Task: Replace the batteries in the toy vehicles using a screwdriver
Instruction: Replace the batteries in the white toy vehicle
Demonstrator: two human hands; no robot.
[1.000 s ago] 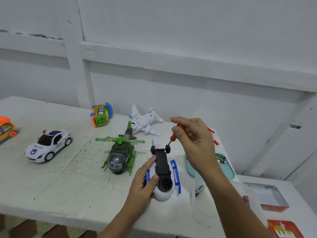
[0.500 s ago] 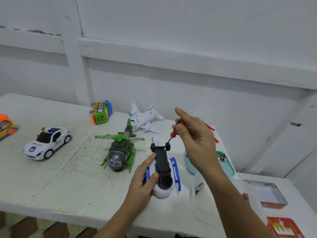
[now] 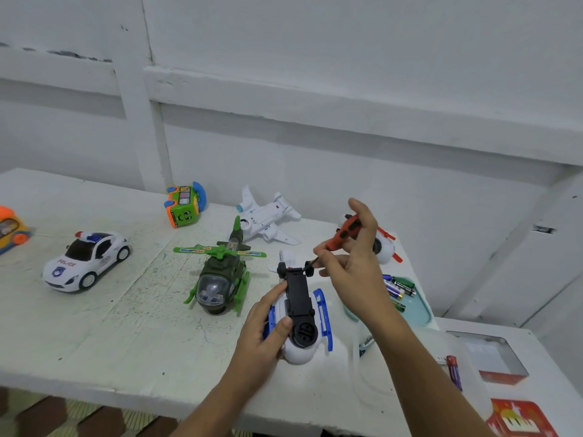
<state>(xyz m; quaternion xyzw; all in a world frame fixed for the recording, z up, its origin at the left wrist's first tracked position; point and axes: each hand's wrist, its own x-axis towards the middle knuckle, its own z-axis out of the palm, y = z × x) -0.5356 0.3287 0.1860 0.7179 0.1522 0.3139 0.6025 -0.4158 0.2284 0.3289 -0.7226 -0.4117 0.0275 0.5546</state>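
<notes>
A white and blue toy helicopter point(image 3: 304, 345) lies upside down on the white table point(image 3: 126, 326), its black underside facing up. My left hand point(image 3: 268, 335) grips its left side, thumb on the black base. My right hand point(image 3: 353, 263) holds a red-handled screwdriver point(image 3: 345, 231), whose dark tip meets the far end of the black base by the small wheels. Loose batteries point(image 3: 398, 287) lie in a pale teal tray point(image 3: 421, 310) behind my right wrist.
A green helicopter point(image 3: 220, 279), white plane point(image 3: 268, 219), police car point(image 3: 86, 261), green-orange bus point(image 3: 184, 205) and an orange toy point(image 3: 12, 228) stand on the table. A white-red toy point(image 3: 385, 247) sits behind my right hand. Another battery point(image 3: 454, 372) and red boxes point(image 3: 520, 419) lie at right.
My right hand has turned on the screwdriver, so more of the red handle shows above my fingers. The left hand and the helicopter have stayed put.
</notes>
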